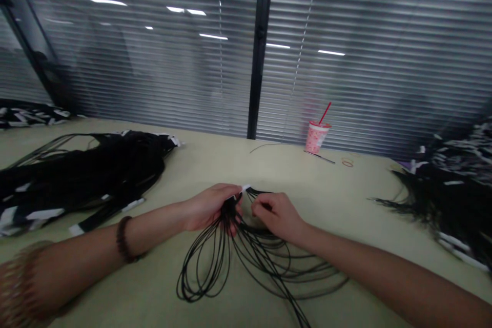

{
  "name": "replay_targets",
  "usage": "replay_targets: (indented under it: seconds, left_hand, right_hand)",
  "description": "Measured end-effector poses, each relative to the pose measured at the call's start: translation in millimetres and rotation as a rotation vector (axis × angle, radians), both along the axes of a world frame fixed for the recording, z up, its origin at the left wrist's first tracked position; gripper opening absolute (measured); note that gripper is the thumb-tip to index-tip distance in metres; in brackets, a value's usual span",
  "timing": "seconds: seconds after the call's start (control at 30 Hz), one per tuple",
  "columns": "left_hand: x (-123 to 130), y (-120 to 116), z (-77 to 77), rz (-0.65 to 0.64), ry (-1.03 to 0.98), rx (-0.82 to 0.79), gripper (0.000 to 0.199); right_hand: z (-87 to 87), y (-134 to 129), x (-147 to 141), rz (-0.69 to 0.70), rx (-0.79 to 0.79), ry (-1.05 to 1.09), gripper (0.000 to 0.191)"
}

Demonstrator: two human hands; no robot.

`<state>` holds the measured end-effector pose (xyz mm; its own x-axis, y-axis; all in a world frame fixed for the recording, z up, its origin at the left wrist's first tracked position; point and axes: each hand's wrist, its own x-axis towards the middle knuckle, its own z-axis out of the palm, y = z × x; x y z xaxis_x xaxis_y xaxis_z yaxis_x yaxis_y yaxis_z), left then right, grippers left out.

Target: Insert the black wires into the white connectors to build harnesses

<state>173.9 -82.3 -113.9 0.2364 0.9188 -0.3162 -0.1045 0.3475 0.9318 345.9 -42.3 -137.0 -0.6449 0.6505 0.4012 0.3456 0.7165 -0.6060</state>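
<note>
A bundle of thin black cords [207, 266] hangs in loops and strands from my left hand [213, 207], whose fingers are wrapped round its gathered upper part. Close to that thumb, a small white tag or strip [245, 188] shows at the top of the bundle. My right hand [279, 215] is just to the right, fingers curled in a pinch around the black strands near the white strip. Exactly what lies between those fingertips is partly hidden. The loose loops spread over the table below and to the right, passing under my right forearm.
A large pile of black cords with white tags [126, 164] lies at left, another [461, 205] at right. Toward the back of the pale table [215, 159] stand a pink cup with a red straw [317, 137], a pen [320, 157] and rubber bands [347, 163]. Blinds-covered windows rise behind.
</note>
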Motion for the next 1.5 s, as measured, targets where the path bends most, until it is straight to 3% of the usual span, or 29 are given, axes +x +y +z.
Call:
replay_targets:
  seconds: [0.8,1.3,1.5]
  left_hand:
    - [-1,-1,-0.7,-0.039,-0.007,0.012,0.024]
    - [-2,-2,0.8,-0.059,-0.015,0.001,0.026]
    - [-1,-2,2.6,-0.078,-0.006,-0.004,0.027]
  right_hand:
    - [0.1,-1,1,-0.038,0.016,0.108,0.020]
    - [6.2,-4,1,-0.038,-0.008,0.037,0.022]
    - [2.9,-2,0,-0.034,0.062,0.023,0.023]
